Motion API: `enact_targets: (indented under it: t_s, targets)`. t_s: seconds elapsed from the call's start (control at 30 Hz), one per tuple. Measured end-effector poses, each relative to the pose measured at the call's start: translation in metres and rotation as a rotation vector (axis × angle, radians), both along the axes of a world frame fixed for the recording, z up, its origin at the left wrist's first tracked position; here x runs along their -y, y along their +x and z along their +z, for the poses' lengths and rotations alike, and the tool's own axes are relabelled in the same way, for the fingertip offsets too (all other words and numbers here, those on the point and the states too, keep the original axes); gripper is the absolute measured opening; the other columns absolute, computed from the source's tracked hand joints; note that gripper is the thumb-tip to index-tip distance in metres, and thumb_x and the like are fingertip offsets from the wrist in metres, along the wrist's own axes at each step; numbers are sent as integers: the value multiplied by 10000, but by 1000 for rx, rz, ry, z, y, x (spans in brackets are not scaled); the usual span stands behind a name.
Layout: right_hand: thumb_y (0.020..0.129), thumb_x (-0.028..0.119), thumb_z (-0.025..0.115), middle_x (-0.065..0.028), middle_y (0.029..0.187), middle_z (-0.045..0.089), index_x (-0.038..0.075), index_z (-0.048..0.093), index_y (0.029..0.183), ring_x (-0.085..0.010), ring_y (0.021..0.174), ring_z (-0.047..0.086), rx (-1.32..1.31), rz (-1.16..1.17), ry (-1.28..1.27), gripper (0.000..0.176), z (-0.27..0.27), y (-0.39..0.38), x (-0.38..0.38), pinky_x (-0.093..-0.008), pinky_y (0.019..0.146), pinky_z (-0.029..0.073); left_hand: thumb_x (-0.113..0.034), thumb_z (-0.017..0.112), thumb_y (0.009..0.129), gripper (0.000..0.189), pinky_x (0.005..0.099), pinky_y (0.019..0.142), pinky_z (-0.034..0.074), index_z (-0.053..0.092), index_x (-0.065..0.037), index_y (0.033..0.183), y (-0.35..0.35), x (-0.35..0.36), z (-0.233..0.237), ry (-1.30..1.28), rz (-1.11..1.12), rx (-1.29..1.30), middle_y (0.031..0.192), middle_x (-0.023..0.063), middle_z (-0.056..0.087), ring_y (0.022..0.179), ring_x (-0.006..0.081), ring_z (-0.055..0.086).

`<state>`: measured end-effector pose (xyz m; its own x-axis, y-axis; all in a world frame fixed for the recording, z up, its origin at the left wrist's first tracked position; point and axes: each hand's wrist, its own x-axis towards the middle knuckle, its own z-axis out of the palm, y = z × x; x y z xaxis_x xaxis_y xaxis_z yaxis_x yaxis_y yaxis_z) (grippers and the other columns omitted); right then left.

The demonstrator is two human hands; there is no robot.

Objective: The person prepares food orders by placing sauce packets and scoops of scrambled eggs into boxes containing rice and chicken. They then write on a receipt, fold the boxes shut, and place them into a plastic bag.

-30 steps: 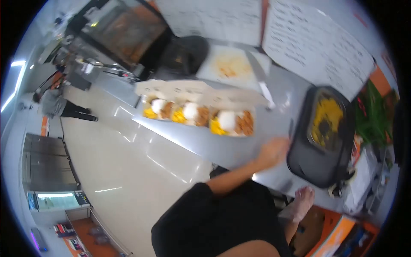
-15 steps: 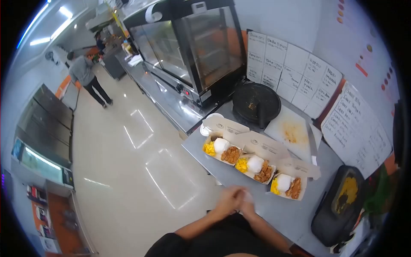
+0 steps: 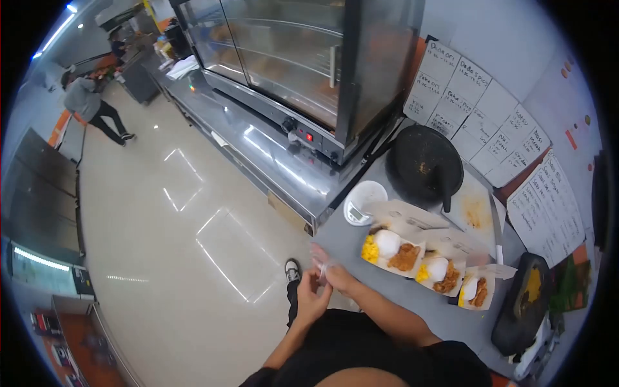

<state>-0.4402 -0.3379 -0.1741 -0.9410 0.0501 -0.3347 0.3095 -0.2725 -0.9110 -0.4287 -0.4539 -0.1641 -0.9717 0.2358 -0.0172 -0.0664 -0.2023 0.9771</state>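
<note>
My left hand (image 3: pixel 312 300) and my right hand (image 3: pixel 338 278) are together in front of my body, over the floor beside the counter. Thin, clear plastic, apparently a disposable glove (image 3: pixel 319 257), shows at their fingertips. Both hands have their fingers bent on it; whether some fingers are inside it is hard to see. To the right stand three open paper meal boxes: the left box (image 3: pixel 393 253), the middle box (image 3: pixel 438 272) and the right box (image 3: pixel 476 294). Each holds white rice, yellow food and brown fried pieces.
A kitchen scale (image 3: pixel 365 202), a black pan (image 3: pixel 425 164) and a stained cutting board (image 3: pixel 476 213) lie behind the boxes. A dark container (image 3: pixel 521 306) with yellow food stands at right. The glass display cabinet (image 3: pixel 284 58) rises ahead. Another person (image 3: pixel 97 106) stands far left.
My view has turned, so the boxes appear farther right and the cabinet larger. My hands have shifted left and up from their earlier clasp, and clear plastic now shows at their fingers.
</note>
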Motion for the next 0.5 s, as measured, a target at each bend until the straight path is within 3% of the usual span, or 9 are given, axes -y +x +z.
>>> enact_targets:
  t_s: [0.1,0.17,0.23,0.3,0.33,0.4,0.43,0.47,0.5]
  targets:
    - [1056,280,487,-133,1475,470,34,349,1527,-221,1370,436,22,-14,-224,549,-6,-64,8,-305,1043,435,40,651,831,137,243,622,441,529,-23,820,-101,13,-3,-226,-128,-84,774,0,572,723,79,556]
    - [1047,259,494,-158,1502,440,14,347,1522,-242,1364,445,12,-106,-132,554,-2,-97,10,-328,1072,417,77,607,762,188,251,543,367,465,-35,710,-163,5,-11,-224,-85,-264,678,3,523,627,68,467]
    - [1038,238,502,-183,1529,410,-6,346,1516,-262,1358,455,-11,-217,-37,559,0,-119,7,-351,1102,399,63,588,752,190,262,535,355,441,-35,684,-208,-14,-3,-230,-116,-223,640,12,496,608,80,442]
    - [1020,251,525,-221,1535,402,-7,419,1476,-311,1314,511,-69,-227,555,534,7,-135,4,-367,1089,416,49,570,741,194,274,528,342,416,-34,658,-253,-37,-8,-238,-149,-183,603,21,468,589,93,417]
    - [1020,251,525,-221,1535,402,-7,419,1476,-311,1314,511,-76,-268,569,534,14,-141,1,-367,1089,416,28,558,748,170,289,529,348,423,-29,663,-278,-48,-24,-283,-69,-297,578,28,444,581,107,413]
    - [970,205,601,-208,1467,490,6,503,1423,-324,1283,551,-297,-254,998,504,75,-147,11,-352,1070,430,3,533,756,129,325,529,362,441,-23,669,-327,-64,-39,-352,81,-412,561,51,440,562,141,423]
    - [937,159,644,-225,1386,555,13,582,1344,-365,1194,603,-206,-303,796,437,110,-152,13,-376,1003,484,0,520,758,112,345,528,370,451,-22,672,-352,-68,-42,-382,145,-414,569,69,461,550,160,436]
    - [937,159,644,-225,1386,555,13,582,1344,-365,1194,603,-205,-338,797,437,130,-161,7,-376,1003,484,13,522,759,91,364,564,399,477,-22,688,-388,-68,-48,-366,193,-389,612,89,489,596,192,484]
    - [917,139,667,-209,1333,592,6,609,1296,-341,1157,622,-364,-497,988,406,147,-170,-1,-371,963,504,25,525,759,76,383,600,428,502,-22,704,-428,-66,-54,-353,239,-364,654,110,517,643,224,533]
